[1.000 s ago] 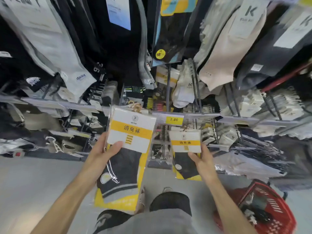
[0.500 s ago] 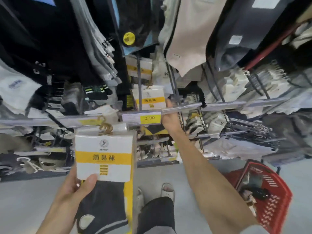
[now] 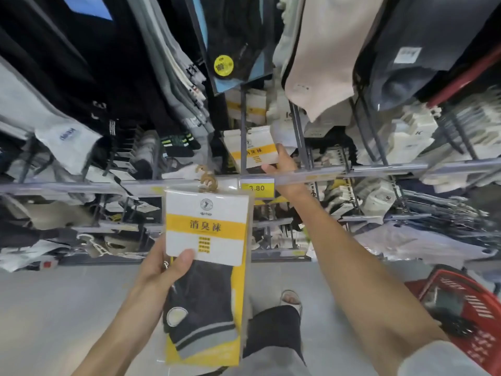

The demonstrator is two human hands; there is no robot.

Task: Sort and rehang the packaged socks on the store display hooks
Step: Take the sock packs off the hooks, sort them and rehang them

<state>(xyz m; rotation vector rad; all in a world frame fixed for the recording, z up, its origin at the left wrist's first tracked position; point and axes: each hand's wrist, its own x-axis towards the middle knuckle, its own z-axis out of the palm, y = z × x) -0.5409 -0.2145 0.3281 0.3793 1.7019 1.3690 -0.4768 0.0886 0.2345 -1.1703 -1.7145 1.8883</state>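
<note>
Held sock pack (image 3: 206, 267): yellow-white card, dark ankle socks with a grey stripe. It is upright, low in front of the rack, and the tan hanger hook (image 3: 207, 180) on top is not on any peg. Left hand (image 3: 162, 270) grips its left edge, thumb across the front at the card's lower edge, fingers behind.

Second sock pack (image 3: 254, 150), same design, is up at the rack against the long display peg (image 3: 243, 126). Right hand (image 3: 282, 166) reaches over the rail (image 3: 406, 168), thumb under the pack's lower edge, fingers curled on its right corner, pinching it. The pack's top is hidden, so I cannot tell if it is seated on the peg.

More matching packs (image 3: 252, 107) hang further back on that peg. Price tag (image 3: 257, 188) reading 3.80 sits on the rail just below. Red basket (image 3: 461, 316) is on the floor at lower right with dark contents, unclear what.

Progress, judged: one pack is going on or just on, and the pack in the left hand is left to hang. Neighbouring hooks look jumbled, so there is likely plenty more sorting.
</note>
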